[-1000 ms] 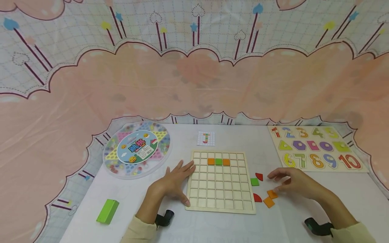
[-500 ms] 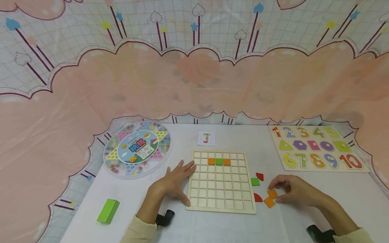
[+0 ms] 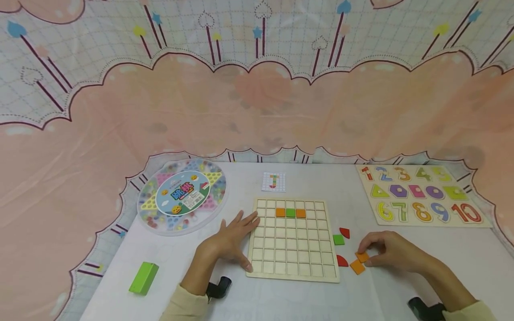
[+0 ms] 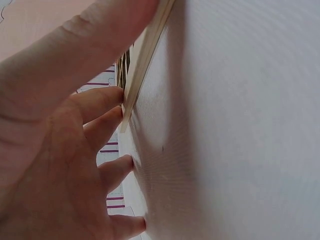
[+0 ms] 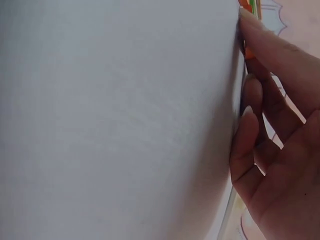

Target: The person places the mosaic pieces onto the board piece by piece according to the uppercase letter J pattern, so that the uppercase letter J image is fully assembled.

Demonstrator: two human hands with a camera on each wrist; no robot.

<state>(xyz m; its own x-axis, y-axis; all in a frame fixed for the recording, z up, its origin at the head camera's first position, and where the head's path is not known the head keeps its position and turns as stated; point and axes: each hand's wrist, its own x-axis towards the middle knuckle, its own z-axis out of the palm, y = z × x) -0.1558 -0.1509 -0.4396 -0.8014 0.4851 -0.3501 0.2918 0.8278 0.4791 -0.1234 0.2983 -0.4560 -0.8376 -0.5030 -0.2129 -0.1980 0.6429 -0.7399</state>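
Right grip [image 3: 393,252] pinches a flat orange square [image 3: 362,257]; left grip [image 3: 228,241], spread, touches a gridded board [image 3: 294,250].

"1–10" on puzzle board [image 3: 410,215]; "J" on card [image 3: 274,182]; "跳棋" on round label [image 3: 182,192].

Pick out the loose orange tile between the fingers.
The far orange tile, between thumb and fingers of the right hand; the near orange tile, closer to the person, lies outside them.

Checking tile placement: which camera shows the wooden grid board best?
The head view: the grid board shows nearly whole, with its three tiles. The left wrist view shows only part, nearly edge-on; in the right wrist view I can't clearly make it out.
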